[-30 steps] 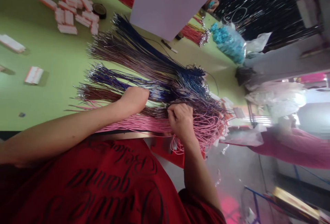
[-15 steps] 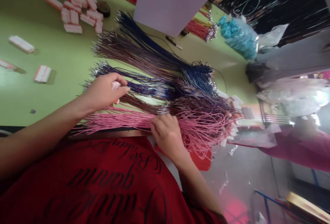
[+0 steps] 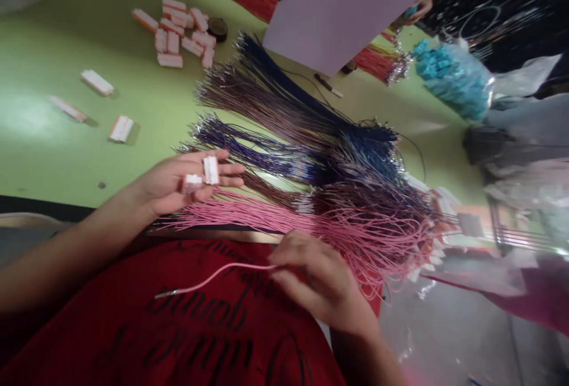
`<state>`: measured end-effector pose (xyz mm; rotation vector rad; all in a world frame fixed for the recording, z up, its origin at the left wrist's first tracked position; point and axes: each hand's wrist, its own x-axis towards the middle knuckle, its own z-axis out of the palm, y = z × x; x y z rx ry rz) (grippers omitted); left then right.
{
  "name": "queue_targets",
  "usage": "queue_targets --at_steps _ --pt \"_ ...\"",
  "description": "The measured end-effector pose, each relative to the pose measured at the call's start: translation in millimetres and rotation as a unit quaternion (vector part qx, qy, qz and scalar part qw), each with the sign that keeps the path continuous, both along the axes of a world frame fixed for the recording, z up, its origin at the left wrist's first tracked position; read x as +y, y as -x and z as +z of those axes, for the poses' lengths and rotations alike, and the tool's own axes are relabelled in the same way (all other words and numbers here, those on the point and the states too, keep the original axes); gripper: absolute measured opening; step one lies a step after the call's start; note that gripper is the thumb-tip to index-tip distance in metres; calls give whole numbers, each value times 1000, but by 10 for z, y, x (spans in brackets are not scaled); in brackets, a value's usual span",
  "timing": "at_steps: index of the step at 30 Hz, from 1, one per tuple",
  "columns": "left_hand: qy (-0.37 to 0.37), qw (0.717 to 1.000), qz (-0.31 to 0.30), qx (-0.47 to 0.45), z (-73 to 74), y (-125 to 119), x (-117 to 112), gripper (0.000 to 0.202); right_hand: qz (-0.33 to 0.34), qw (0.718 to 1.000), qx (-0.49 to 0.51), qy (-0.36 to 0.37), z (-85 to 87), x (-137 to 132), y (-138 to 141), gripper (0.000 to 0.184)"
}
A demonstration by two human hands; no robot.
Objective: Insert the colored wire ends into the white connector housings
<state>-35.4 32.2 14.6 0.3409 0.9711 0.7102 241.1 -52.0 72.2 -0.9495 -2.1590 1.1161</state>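
My left hand (image 3: pixel 171 181) is turned palm up with its fingers stretched out and apart. Two small white plastic connector housings lie on it: one housing (image 3: pixel 210 171) across the fingers, the other housing (image 3: pixel 192 183) near the thumb. Pinched in my right hand (image 3: pixel 315 276) is a single pink wire (image 3: pixel 222 270), whose free end with a metal terminal (image 3: pixel 166 294) hangs in front of my red shirt. Just beyond both hands lies a bundle of pink wires (image 3: pixel 249 211) along the table's near edge. The wire's other end is hidden by my right hand and the bundle.
Brown wires (image 3: pixel 258 98), dark blue wires (image 3: pixel 284 77) and purple-blue wires (image 3: pixel 249 143) lie on the green table (image 3: pixel 146 95). White-orange connectors (image 3: pixel 173 42) sit in a pile beside a tape roll (image 3: pixel 217 29). Beyond a lilac panel (image 3: pixel 338 12), another person's hand (image 3: pixel 420 8) shows near a bag of turquoise pieces (image 3: pixel 457 80).
My left hand has turned palm up and spread its fingers, showing the housings. My right hand has drawn one pink wire out of the bundle toward me. The whole view has shifted.
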Motion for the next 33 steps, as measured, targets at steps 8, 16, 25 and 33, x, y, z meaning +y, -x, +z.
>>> queue_targets --at_steps 8,16,25,33 --pt "29 997 -51 -48 -83 -149 -79 33 -160 981 46 102 -197 410 680 12" --pt "3 996 -86 -9 -97 -81 -69 18 -283 958 -38 12 -557 507 438 13" --pt "-30 998 -60 7 -101 -103 -113 24 -261 963 -58 -40 -578 460 416 14" --pt "-22 998 -43 -34 -111 -129 -136 33 -252 964 -66 -56 -546 434 420 16"
